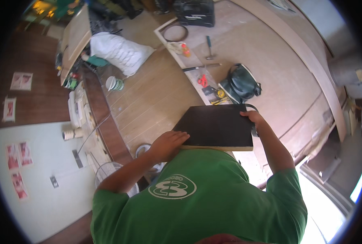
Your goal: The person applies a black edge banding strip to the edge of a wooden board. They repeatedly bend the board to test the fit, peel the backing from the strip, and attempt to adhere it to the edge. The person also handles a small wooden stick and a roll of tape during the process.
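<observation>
A black flat panel [218, 126] with a pale edge is held level in front of my body, its near edge close to my green shirt. My left hand [168, 145] grips its near left corner, fingers stretched over the top face and thumb hidden. At the far right corner my right hand [252, 118] is closed around the edge, with the thumb on top and the other fingers mostly out of sight. Just beyond the panel lie a dark green bag [240, 84] and a yellow tape measure [220, 94].
Red-handled scissors [202, 81], a hammer [209, 49], an orange bottle [185, 50] and a black tool case [194, 13] lie on the large board ahead. Left of it are a white sack [119, 53] and a white bucket [114, 83]. A wire basket [109, 173] stands by my left arm.
</observation>
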The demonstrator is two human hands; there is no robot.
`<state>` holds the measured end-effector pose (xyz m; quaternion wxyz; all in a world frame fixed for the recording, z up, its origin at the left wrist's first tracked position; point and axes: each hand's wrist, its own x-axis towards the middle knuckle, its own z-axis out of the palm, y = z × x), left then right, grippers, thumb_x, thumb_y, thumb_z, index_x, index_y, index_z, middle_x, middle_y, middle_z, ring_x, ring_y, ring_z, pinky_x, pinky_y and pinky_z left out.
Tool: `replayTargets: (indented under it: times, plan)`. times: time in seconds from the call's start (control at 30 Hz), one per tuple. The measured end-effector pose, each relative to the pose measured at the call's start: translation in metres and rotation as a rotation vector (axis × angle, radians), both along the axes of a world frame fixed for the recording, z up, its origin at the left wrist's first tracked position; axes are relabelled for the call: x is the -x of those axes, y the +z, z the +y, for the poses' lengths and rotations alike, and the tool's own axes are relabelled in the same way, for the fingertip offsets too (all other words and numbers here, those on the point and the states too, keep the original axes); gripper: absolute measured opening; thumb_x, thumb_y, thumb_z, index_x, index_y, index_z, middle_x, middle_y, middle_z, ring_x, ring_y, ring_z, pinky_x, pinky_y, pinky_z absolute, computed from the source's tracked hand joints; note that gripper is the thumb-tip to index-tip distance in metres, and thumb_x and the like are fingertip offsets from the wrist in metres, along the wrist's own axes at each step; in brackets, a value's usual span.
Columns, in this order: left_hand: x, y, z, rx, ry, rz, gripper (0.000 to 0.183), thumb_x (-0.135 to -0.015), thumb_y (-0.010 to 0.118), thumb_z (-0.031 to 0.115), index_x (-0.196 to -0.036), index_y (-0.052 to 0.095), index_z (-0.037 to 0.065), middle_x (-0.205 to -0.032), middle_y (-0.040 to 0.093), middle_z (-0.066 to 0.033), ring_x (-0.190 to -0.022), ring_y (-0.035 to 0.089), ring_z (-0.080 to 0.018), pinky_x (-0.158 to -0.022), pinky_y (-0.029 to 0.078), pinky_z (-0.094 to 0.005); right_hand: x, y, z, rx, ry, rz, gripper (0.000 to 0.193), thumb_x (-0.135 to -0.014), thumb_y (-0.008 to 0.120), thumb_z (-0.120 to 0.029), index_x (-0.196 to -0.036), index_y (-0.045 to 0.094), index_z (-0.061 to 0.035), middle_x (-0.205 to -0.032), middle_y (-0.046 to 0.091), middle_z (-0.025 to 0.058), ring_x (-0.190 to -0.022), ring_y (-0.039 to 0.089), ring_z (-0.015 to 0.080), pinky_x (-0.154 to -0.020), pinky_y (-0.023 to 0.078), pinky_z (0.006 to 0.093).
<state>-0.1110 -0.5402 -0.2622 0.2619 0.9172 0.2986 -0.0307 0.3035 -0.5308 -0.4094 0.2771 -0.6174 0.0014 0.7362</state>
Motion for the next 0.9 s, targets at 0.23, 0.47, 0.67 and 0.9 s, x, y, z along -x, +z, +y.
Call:
replayTargets:
  times: [0.23,0.47,0.67,0.9]
  plan:
    - [0.016,-0.020,0.029,-0.049,0.003,0.075,0.054,-0.084,0.064,0.011,-0.137,0.055,0.010,-0.132,0.064,-0.0104,-0.117,0.063,-0.0283,-0.097,0.052,-0.0395,0.048,-0.042,0.034,0.017,-0.085,0.172,0.021,-0.091,0.062,0.001,-0.111,0.061,0.0074,-0.097,0.070,0.0188,-0.086,0.072,0.0300,-0.081,0.061,0.0419]
    - [0.077,-0.054,0.085,0.044,0.168,0.049,0.050,-0.079,0.069,0.020,-0.128,0.062,0.008,-0.120,0.070,-0.0132,-0.109,0.067,-0.0295,-0.093,0.054,-0.0425,0.120,-0.113,0.074,0.048,0.086,0.135,0.023,-0.095,0.066,-0.015,-0.109,0.057,0.0012,-0.092,0.068,0.0155,-0.078,0.072,0.0294,-0.069,0.063,0.0489]
    - [0.157,-0.051,0.133,0.277,0.288,0.290,0.042,-0.085,0.069,0.028,-0.124,0.065,0.012,-0.107,0.072,-0.0159,-0.100,0.069,-0.0336,-0.085,0.054,-0.0449,0.079,-0.064,0.150,-0.619,0.402,-0.955,0.034,-0.093,0.064,-0.027,-0.120,0.065,-0.0074,-0.097,0.070,0.0066,-0.087,0.068,0.0196,-0.075,0.054,0.0317]
    - [0.267,-0.089,0.140,0.270,0.446,0.402,0.036,-0.089,0.068,0.032,-0.118,0.067,0.011,-0.088,0.073,-0.0169,-0.083,0.070,-0.0377,-0.077,0.055,-0.0489,0.142,-0.112,0.017,-0.149,0.437,-0.754,0.045,-0.102,0.052,-0.041,-0.132,0.064,-0.0111,-0.133,0.063,0.0205,-0.129,0.055,0.0324,-0.111,0.039,0.0424]
